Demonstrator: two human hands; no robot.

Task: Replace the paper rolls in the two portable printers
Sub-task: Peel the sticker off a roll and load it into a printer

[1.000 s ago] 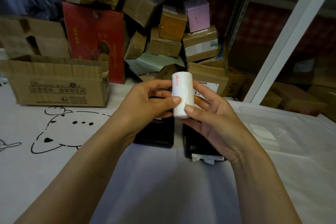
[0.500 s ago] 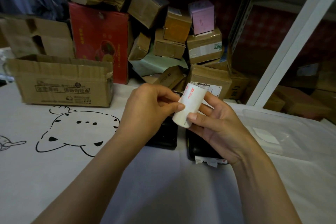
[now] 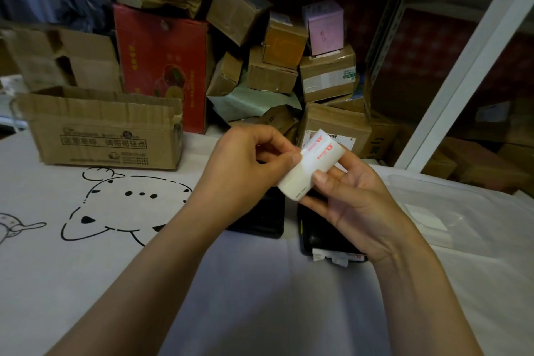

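Observation:
A white paper roll with red print is held tilted above the table, its top leaning right. My right hand grips it from below with thumb and fingers. My left hand pinches the loose paper edge on the roll's left side. Under the hands lie two black portable printers side by side: the left printer is mostly hidden by my left hand, and the right printer has a torn white paper strip sticking out at its near end.
An open cardboard box stands at the left on a white cloth with a cartoon drawing. Stacked cartons fill the back. A clear plastic lid lies at the right, beside a white shelf post.
The roll has tipped from upright to leaning right. My left fingers have shifted onto the paper's edge and lifted it off the roll.

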